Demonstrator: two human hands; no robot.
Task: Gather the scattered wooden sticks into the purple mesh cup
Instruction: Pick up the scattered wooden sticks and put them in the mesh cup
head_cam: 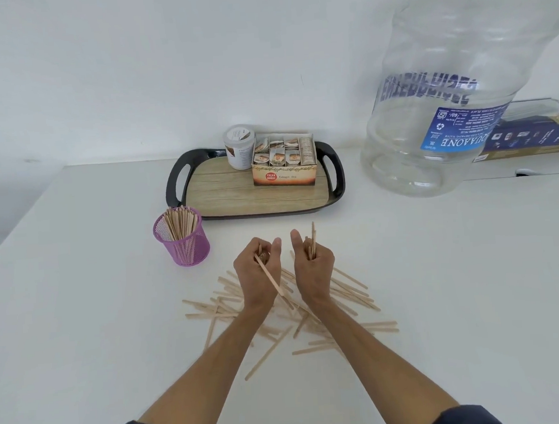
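A purple mesh cup (188, 248) stands upright on the white table, left of my hands, with a bundle of wooden sticks (180, 221) standing in it. Several loose wooden sticks (353, 294) lie scattered on the table under and around my wrists. My left hand (258, 276) is closed on a wooden stick that points down toward my wrist. My right hand (313, 269) grips a small bunch of sticks held upright, tips poking above the fist. Both hands hover side by side above the pile.
A black tray (174, 182) with a wood-pattern base sits behind the hands, carrying a white jar (239, 146) and a box of tea bags (284, 165). A large clear water bottle (454, 77) looms at the right. A dark blue box (531, 138) lies behind it.
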